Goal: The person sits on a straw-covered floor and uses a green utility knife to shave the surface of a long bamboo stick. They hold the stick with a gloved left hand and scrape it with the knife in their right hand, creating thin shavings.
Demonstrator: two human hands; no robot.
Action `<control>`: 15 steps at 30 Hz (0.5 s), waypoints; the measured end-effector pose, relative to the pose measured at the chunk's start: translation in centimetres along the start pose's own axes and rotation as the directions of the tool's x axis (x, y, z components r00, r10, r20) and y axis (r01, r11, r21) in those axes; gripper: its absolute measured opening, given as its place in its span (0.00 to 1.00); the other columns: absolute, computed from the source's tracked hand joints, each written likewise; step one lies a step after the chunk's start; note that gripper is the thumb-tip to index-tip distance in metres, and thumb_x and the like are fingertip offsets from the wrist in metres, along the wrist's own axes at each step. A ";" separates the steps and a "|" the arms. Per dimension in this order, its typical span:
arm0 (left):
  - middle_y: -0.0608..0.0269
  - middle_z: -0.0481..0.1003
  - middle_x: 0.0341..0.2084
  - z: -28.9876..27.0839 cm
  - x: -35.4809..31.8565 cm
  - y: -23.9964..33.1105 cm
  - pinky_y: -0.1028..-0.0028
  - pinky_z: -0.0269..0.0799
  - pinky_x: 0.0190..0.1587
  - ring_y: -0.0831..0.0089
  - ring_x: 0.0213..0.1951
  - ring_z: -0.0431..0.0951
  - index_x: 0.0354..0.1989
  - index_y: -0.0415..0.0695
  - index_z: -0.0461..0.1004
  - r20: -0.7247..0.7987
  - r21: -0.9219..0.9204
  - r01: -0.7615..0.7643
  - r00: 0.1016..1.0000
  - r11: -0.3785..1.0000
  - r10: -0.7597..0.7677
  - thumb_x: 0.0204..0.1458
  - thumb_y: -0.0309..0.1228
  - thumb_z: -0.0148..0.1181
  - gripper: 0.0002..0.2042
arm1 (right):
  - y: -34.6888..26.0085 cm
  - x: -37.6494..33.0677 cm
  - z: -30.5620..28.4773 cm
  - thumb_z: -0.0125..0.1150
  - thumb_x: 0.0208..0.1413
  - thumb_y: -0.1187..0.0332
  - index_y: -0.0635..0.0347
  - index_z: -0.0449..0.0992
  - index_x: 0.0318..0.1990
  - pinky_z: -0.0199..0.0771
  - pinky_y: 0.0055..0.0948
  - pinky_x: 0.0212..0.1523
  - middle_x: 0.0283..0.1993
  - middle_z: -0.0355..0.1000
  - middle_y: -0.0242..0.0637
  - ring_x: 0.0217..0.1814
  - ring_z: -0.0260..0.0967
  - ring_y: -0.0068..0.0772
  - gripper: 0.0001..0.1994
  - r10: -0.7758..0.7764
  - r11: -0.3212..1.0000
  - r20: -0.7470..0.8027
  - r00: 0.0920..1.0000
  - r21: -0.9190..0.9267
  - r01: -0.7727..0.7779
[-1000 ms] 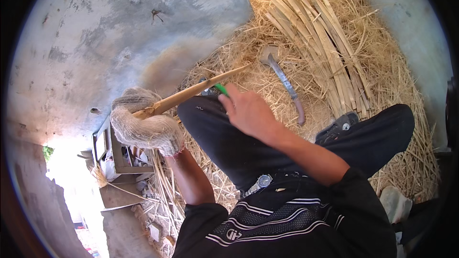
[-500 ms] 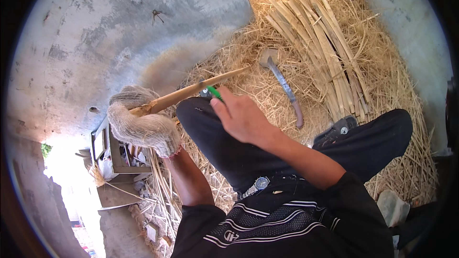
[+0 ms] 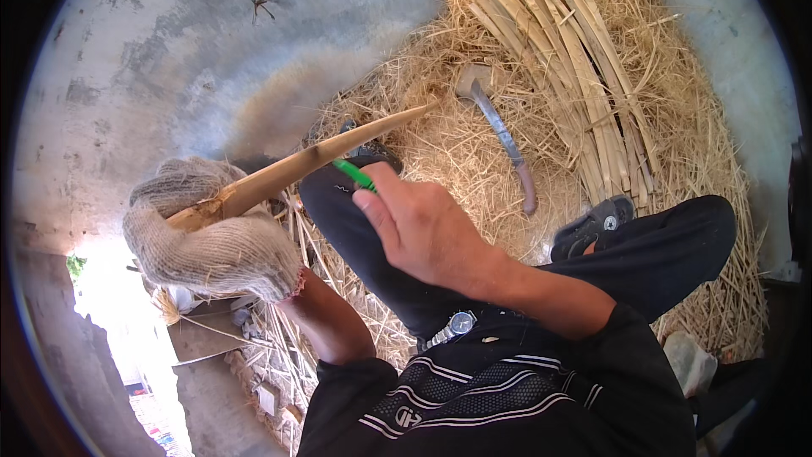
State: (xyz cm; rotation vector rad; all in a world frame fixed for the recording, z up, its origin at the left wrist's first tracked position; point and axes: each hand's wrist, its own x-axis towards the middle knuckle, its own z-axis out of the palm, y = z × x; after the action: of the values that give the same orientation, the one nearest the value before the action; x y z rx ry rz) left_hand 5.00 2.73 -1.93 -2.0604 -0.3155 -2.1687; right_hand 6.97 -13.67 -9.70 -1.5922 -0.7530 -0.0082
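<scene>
Left hand: the left hand [image 3: 211,233], in a knitted work glove, is clenched round the thick end of a bamboo strip [image 3: 313,161], held slanting up to the right over the person's knee.
Right hand: the bare right hand [image 3: 423,228] grips a green-handled knife [image 3: 353,174], its blade hidden against the strip.
Change: over the last second the right hand has slid down the strip toward the glove, and the strip has tilted slightly; this reads as a shaving stroke under way.
Floor: a concrete floor [image 3: 169,51], with a straw heap [image 3: 677,144] at its right side.
Nearby: a curved billhook [image 3: 503,131] lies on the straw, beside a bundle of split bamboo [image 3: 575,59]; a sandal [image 3: 592,224] rests near the knee.
</scene>
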 end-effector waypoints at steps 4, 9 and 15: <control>0.57 0.70 0.29 0.4 0.6 -0.5 0.73 0.81 0.22 0.71 0.24 0.76 0.42 0.37 0.63 0.030 0.118 -0.131 0.991 0.984 0.128 0.62 0.44 0.40 0.20 | 2.5 0.1 1.2 0.51 0.64 0.66 0.64 0.66 0.42 0.67 0.49 0.18 0.14 0.65 0.51 0.18 0.69 0.58 0.09 0.023 0.987 -0.057 0.998 -0.155 -0.032; 0.56 0.70 0.33 0.5 0.4 -1.4 0.75 0.82 0.22 0.73 0.26 0.77 0.46 0.36 0.62 0.048 0.065 -0.178 0.983 0.982 0.175 0.63 0.42 0.38 0.19 | 6.8 -0.1 0.5 0.48 0.65 0.61 0.63 0.65 0.40 0.71 0.50 0.18 0.15 0.68 0.53 0.19 0.71 0.58 0.12 0.208 0.904 -0.043 0.977 -0.372 -0.209; 0.58 0.71 0.30 0.5 0.9 -0.1 0.77 0.82 0.24 0.73 0.24 0.76 0.42 0.35 0.65 -0.051 -0.026 -0.041 0.998 0.999 0.040 0.62 0.46 0.38 0.22 | 2.7 -0.1 1.0 0.51 0.64 0.63 0.62 0.67 0.44 0.68 0.50 0.20 0.14 0.66 0.52 0.19 0.69 0.59 0.11 0.081 0.979 -0.048 0.996 -0.186 -0.088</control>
State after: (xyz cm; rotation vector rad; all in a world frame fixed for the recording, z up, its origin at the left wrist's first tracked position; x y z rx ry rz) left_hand 5.42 3.00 -0.99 -2.0040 -0.2376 -2.2089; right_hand 7.73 -12.73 -12.32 -1.7982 -0.6681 -0.0508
